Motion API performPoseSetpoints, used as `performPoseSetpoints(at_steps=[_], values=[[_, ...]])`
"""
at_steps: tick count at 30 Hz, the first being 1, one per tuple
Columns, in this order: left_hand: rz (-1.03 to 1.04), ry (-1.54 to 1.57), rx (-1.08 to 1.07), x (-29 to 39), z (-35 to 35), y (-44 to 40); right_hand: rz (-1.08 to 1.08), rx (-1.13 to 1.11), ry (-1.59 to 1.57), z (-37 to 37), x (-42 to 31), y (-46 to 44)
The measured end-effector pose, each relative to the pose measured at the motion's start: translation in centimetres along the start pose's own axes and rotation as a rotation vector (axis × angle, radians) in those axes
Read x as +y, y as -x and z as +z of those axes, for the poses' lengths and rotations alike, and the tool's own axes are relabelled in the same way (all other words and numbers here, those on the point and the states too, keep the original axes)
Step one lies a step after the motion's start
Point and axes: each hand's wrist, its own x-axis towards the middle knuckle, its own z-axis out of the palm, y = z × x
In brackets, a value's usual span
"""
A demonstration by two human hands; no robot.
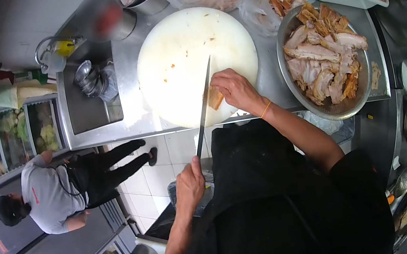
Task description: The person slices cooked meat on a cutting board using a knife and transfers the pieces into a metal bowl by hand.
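The clearest risk is a cut finger: the right hand (234,89) is half closed, its bent fingers holding the meat (216,99) down near the front edge of the board (165,53), with the knife (204,115) just beside them. The left hand (189,185) is closed round the handle, out past the edge of the counter (125,86). If the meat is greasy, as it looks, it could skid under light finger pressure, letting the blade wander towards the fingertips. The small piece leaves those fingers little room. A wide pull could also drag it off the front of the board, or tip the round board if it is not steady. The full bowl (287,79) beside the right forearm could be knocked by an outward elbow, spilling slices.
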Motion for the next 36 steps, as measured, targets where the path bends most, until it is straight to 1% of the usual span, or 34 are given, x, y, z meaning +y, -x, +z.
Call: performPoseSetpoints(at_steps=[1,5,6,9,12,15,16,18,21,23,27,30,33,34,36], values=[[0.001,0.008,0.004,0.0,-0.1,0.9,0.052,0.01,-0.002,-0.1,-0.2,0.4],[-0.067,-0.071,-0.048,-0.1,-0.8,3.8,0.009,0.021,0.035,0.1,-0.1,0.6],[-0.096,-0.096,-0.069,-0.7,-0.9,4.3,0.028,0.034,0.004,0.1,-0.2,0.5],[-0.115,-0.127,-0.075,-1.6,-0.9,5.6,-0.007,0.031,-0.025,0.3,0.1,0.5],[0.042,-0.102,-0.026,-1.9,1.2,2.5,-0.04,0.016,0.012,0.5,0.5,0.5],[0.035,-0.008,0.0,0.3,0.8,-0.4,-0.024,-0.04,-0.009,-0.4,0.4,0.3],[0.045,-0.02,0.008,-0.1,0.7,-0.6,-0.014,-0.012,0.002,-0.4,0.3,0.3],[0.019,-0.019,0.013,0.5,-0.2,0.7,0.027,0.045,0.02,-0.1,-0.2,1.1],[-0.037,-0.096,-0.038,-0.5,-1.0,3.4,0.021,0.02,0.074,-0.3,-0.4,1.0],[-0.07,-0.135,-0.06,-0.9,-1.4,4.9,0.002,0.037,0.027,0.0,-0.2,1.0],[-0.07,-0.115,-0.098,-1.3,-0.4,4.4,-0.058,0.018,0.048,0.0,-0.1,0.8],[0.031,-0.045,-0.041,-0.3,1.5,0.5,-0.071,-0.095,0.039,-0.3,0.6,0.6],[0.035,-0.01,0.0,0.9,0.4,-0.3,-0.018,0.025,-0.005,-0.8,0.0,1.0],[0.048,-0.009,0.012,0.1,0.3,0.4,0.045,0.024,-0.013,-0.8,-0.2,1.3],[-0.032,-0.049,-0.036,0.6,-1.1,2.4,0.019,0.018,0.046,-0.7,-0.1,1.5]])
